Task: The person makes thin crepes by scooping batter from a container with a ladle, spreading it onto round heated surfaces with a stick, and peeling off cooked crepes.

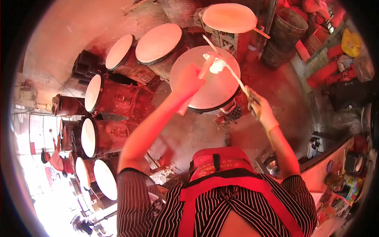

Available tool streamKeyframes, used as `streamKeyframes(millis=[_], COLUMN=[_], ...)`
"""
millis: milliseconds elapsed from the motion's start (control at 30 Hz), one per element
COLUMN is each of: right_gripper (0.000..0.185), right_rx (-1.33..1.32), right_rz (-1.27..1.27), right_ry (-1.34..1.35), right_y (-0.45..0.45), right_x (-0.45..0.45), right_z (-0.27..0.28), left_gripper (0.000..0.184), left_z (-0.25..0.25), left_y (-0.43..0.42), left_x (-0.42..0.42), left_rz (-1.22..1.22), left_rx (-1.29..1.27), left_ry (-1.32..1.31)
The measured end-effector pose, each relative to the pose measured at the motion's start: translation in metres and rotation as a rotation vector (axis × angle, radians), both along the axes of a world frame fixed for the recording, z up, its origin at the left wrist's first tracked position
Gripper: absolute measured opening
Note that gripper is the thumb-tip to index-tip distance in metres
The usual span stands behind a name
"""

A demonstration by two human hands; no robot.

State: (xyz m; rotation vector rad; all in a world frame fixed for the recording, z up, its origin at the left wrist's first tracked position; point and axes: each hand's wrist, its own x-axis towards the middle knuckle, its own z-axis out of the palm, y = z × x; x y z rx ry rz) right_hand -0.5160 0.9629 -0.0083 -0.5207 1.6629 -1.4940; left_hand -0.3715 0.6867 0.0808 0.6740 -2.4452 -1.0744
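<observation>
In front of me is a round, pale-topped griddle (221, 91) with a dark rim and a metal handle on its near side. My right hand (258, 104), closed and marked with dark patches, grips a long thin wooden stick (234, 74) that slants up across the griddle. Over the griddle's left part, my left hand (188, 81) is wrapped round a pale rod (205, 68); its lower end shows below the hand. A glaring white patch (217, 65) beside the rod's tip and the stick hides what lies there.
More round pale tops stand on drum-like stoves along the left, such as one griddle (159, 42). Another round top (229, 17) with a stick beside it is at the back. Dark buckets (290, 27) stand at upper right. A person (57, 160) is at far left.
</observation>
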Motion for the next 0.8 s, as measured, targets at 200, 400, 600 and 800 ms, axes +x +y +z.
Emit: streamKeyframes(millis=[200,400,600,800], right_gripper=[0.044,0.048,0.048,0.035], right_rx=[-0.163,0.249,0.752,-0.218], right_rz=[-0.308,-0.353,-0.474,-0.825], right_ry=[-0.282,0.729,0.613,-0.377], right_y=[0.011,-0.033,-0.116,-0.129], right_x=[0.058,0.123,0.144,0.175], right_z=[-0.122,-0.129,-0.103,-0.112], left_gripper=[0.027,0.017,0.007,0.012], left_z=[-0.099,-0.165,-0.078,-0.059], left_y=[0.026,-0.011,-0.083,-0.142], left_x=[-0.055,-0.068,-0.046,-0.021], left_rz=[0.191,0.271,0.227,0.109], left_rx=[0.69,0.579,-0.468,-0.607], left_ry=[0.136,0.236,0.166,0.28])
